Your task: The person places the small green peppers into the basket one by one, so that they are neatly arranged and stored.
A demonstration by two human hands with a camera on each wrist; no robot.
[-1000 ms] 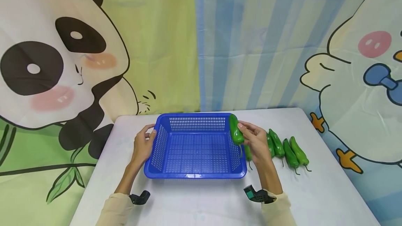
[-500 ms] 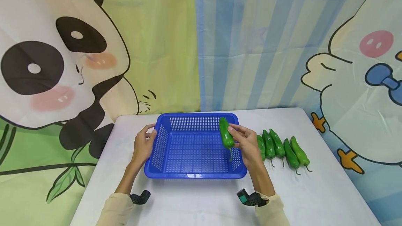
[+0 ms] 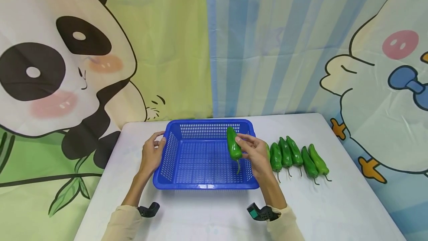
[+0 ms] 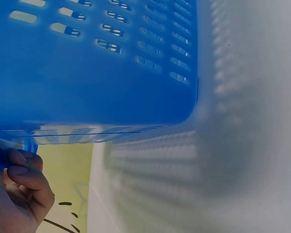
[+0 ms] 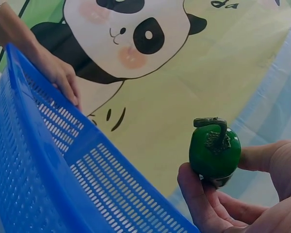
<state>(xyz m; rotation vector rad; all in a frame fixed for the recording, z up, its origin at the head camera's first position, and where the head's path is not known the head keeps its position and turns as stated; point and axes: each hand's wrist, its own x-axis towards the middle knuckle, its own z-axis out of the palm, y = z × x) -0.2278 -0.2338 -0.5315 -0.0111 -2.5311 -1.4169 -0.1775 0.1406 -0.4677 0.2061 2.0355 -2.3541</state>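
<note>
A blue perforated plastic basket [image 3: 200, 163] stands on the white table with its inside bare. My left hand [image 3: 153, 155] grips its left rim; in the left wrist view the curled fingers [image 4: 31, 179] are at the rim's edge. Over the right part of the basket, my right hand [image 3: 256, 156] pinches a long green pepper [image 3: 233, 145] between thumb and fingers, its stem pointing toward me. Seen from the right wrist, the pepper [image 5: 214, 153] shows stem end first, above the basket rim.
Several more green peppers [image 3: 286, 153] lie in a loose row on the table [image 3: 347, 203], right of the basket. One is partly hidden behind my right hand. A cartoon-printed curtain [image 3: 174, 47] hangs behind the table's far edge.
My right hand has carried the green pepper leftward, from the basket's right rim to farther over its inside. More of the peppers on the table now show. The left hand stays on the rim.
</note>
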